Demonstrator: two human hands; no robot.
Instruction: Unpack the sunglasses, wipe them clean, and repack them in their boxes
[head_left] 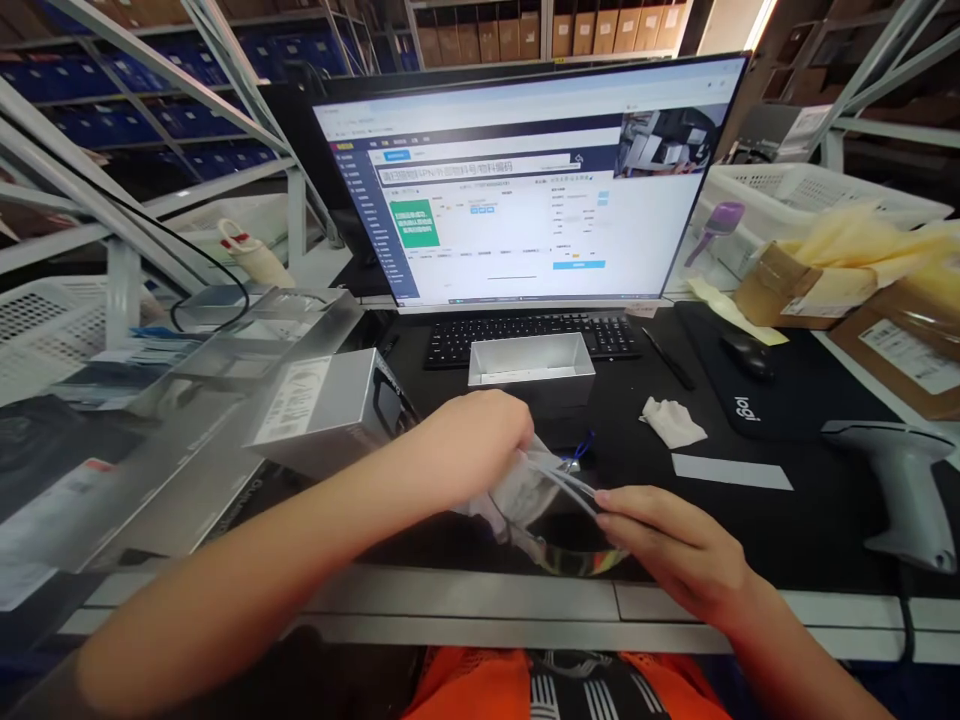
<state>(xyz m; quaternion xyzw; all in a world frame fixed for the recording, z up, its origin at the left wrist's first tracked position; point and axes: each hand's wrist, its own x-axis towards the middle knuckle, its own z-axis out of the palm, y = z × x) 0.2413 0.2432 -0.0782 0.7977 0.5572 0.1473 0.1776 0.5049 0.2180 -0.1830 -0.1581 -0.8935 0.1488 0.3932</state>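
Observation:
Low over the black desk mat, a clear plastic bag (529, 490) is between my two hands. My left hand (487, 440) curls over the bag's upper left side, its fingertips hidden behind the hand and plastic. My right hand (675, 545) pinches the bag's edge between thumb and fingers. Beneath the bag shows a shiny curved strip (581, 560) with a yellowish edge; its kind I cannot make out. A blue tie (583, 450) sticks up just behind the bag. Beyond my left hand stands an open grey box (532, 385), its inside showing white.
A grey labelled box (330, 405) is at left. Behind are a keyboard (525, 338) and a lit monitor (495, 220). To the right lie crumpled tissue (673, 423), a white strip (731, 472), a black pen (667, 358), a mouse (746, 355) and a barcode scanner (900, 490).

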